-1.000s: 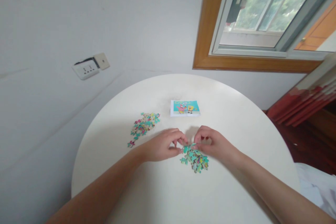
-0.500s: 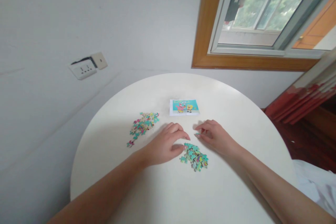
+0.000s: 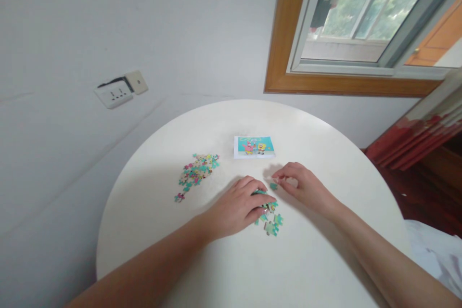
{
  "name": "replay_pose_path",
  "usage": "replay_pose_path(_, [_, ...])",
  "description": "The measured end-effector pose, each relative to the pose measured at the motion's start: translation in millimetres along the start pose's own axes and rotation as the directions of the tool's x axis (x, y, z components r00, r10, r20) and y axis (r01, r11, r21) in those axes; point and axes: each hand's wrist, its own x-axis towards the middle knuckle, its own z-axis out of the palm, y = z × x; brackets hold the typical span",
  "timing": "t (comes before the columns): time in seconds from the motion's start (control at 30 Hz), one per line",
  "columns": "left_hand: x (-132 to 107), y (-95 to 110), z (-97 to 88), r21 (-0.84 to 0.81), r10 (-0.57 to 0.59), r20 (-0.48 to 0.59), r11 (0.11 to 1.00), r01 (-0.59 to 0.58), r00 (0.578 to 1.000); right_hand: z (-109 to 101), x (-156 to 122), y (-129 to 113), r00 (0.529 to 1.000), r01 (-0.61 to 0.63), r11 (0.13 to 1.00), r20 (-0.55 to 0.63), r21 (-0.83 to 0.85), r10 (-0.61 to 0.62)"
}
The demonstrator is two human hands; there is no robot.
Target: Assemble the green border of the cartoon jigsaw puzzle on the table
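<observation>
My left hand [image 3: 238,207] lies palm down over the near heap of teal puzzle pieces [image 3: 271,221], fingers curled onto it; whether it grips a piece is hidden. My right hand [image 3: 302,186] rests just right of it, fingers bent and pinched at a single teal puzzle piece [image 3: 273,186] on the round white table [image 3: 224,269]. A second heap of mixed-colour pieces [image 3: 197,174] lies to the left, apart from both hands. The cartoon reference card [image 3: 253,147] sits beyond the hands.
A white wall with a socket plate [image 3: 113,93] rises behind the table. A wood-framed window [image 3: 346,33] is at upper right. Red and white folded fabric [image 3: 415,130] lies on dark wooden furniture to the right.
My left hand has slid right and down onto the near heap, covering most of it. My right hand has drawn away from the heap with a single teal piece at its fingertips.
</observation>
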Motion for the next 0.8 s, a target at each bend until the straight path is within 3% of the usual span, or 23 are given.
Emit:
replay_pose_path(0.2, [2,-7,-2.2,-0.026,-0.049,-0.035,0.999,0.048,0.998,-7,-3,-7,0.994,-0.034,0.998,0.107,0.050,0.029])
replay_pose_path(0.33, [3,-11,-5.1,-0.051,-0.066,-0.065,0.997,0.063,0.996,-6,-4,-7,0.984,0.029,0.998,0.174,0.062,-0.039])
replay_pose_path(0.5, [1,-18,-8.7,-0.039,-0.122,-0.066,0.992,0.120,0.990,-7,-8,-8,0.925,0.148,0.983,0.337,0.111,-0.178])
replay_pose_path(0.8, [-3,-30,-13.1,-0.049,-0.148,-0.052,0.988,0.145,0.988,-15,-11,-9,0.869,0.145,0.960,0.432,0.240,-0.239])
